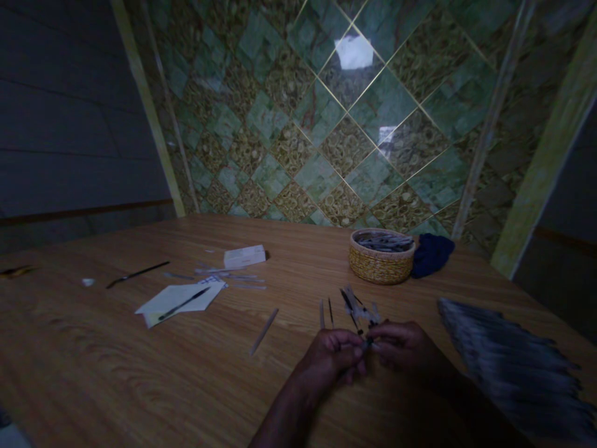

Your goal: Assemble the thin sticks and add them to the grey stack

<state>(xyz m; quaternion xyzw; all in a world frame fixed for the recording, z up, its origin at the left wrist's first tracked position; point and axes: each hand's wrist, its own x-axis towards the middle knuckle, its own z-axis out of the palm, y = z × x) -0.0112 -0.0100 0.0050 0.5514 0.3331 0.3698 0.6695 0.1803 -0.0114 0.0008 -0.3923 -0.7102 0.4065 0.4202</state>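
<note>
1. Fingers (347,356) of the left hand (326,358), head view: thumb and forefinger pressed together on a small dark piece (367,343), other fingers curled beneath. Looks like the steadying grip.
2. Right hand (408,348), same view: fingertips closed in from the other side, apparently pinching the same piece. Two-sided hold presumably because the part is tiny; its exact shape is too dim to tell.
3. Piece location: between both hands, just above the worktop (186,392), low and near the body, likely for close fingertip control.
4. Loose slim parts (353,305), dark and clear, lie just beyond the fingertips; probably put there for short reach. Pale stick (264,331) lies apart, left of the hands.
5. Woven basket (382,266), beyond the right hand, holds many slim sticks (380,240); its wall likely stops them rolling. Dark blue cloth (431,255) bunched beside it.
6. Far right: slim grey items (508,367) laid side by side, seemingly to stay aligned; blurred.
7. Left side: dark pen (184,303) on paper (200,300), white box (245,256) behind near pale strips (237,276); seemingly set off to spare the hand area.
</note>
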